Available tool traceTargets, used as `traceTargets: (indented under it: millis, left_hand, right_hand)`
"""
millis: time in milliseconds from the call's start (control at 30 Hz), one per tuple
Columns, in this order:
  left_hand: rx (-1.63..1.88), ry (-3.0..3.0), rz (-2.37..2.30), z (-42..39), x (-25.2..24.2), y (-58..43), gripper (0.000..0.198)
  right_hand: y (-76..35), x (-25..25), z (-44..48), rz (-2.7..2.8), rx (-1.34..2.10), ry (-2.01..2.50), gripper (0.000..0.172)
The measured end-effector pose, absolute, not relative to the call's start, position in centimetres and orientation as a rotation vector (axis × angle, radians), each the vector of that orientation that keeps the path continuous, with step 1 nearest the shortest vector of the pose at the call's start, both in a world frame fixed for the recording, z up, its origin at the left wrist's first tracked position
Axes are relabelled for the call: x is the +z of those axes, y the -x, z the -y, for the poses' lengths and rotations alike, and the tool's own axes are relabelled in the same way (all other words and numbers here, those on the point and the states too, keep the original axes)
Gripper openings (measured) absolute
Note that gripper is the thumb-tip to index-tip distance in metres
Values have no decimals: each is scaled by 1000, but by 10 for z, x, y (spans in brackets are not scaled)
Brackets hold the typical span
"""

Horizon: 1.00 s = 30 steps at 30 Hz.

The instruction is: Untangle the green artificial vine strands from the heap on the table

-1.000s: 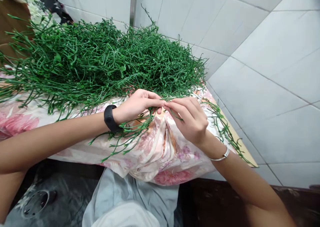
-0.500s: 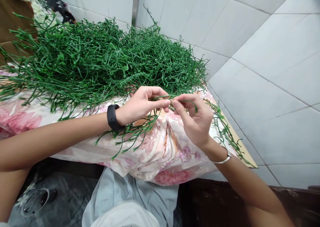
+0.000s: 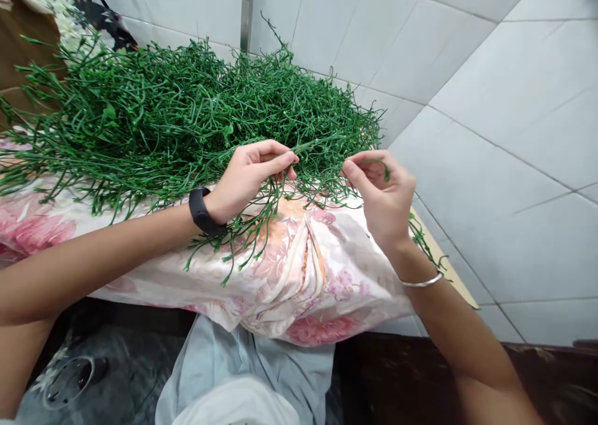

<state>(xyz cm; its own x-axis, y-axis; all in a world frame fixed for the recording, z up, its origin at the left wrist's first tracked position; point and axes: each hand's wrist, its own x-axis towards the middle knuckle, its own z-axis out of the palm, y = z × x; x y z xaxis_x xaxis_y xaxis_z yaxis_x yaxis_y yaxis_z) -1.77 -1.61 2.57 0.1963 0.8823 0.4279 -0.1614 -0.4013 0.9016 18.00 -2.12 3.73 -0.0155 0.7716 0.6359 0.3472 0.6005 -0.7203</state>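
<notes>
Left hand (image 3: 247, 176) grip pinched tight on green sprig (image 3: 262, 216), which hangs over the floral cloth (image 3: 303, 269) on the counter. Right hand (image 3: 385, 197) grip pinches small green piece (image 3: 386, 174), near the stem pile (image 3: 187, 107).

White tiled walls (image 3: 490, 101) meet in a corner behind a floral-clothed table (image 3: 299, 275).

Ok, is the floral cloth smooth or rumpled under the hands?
Rumpled: the floral cloth bunches in folds below the left hand and right hand pinching green stems.
</notes>
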Motion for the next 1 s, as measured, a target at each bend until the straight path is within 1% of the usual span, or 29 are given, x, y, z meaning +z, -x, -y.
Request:
traceTargets:
  millis: [100, 200, 300, 533, 667, 833, 900, 1000]
  left_hand:
    - [1419, -1499, -719, 13, 27, 20, 10]
    - [1441, -1491, -757, 12, 28, 20, 8]
    - [1460, -1490, -830, 12, 31, 21, 8]
    - [1567, -1509, -902, 5, 29, 26, 14]
    - [1552, -1495, -878, 2, 27, 27, 18]
    - [1540, -1493, -839, 7, 28, 26, 23]
    - [1514, -1520, -841, 10, 29, 24, 25]
    - [1411, -1588, -810, 16, 28, 21, 26]
  right_hand:
    - [-201, 45, 7, 1622, 318, 1075, 7]
    - [-220, 52, -1, 1654, 319, 1153, 9]
    - [-227, 52, -5, 1666, 336, 1159, 11]
    - [-216, 40, -13, 1788, 354, 1098, 7]
    - [-210, 39, -10, 1862, 173, 1107, 10]
    - [-191, 42, 10, 2051, -15, 878, 8]
    - [-179, 40, 19, 2140, 44, 818, 6]
    - [-163, 33, 28, 2188, 271, 849, 12]
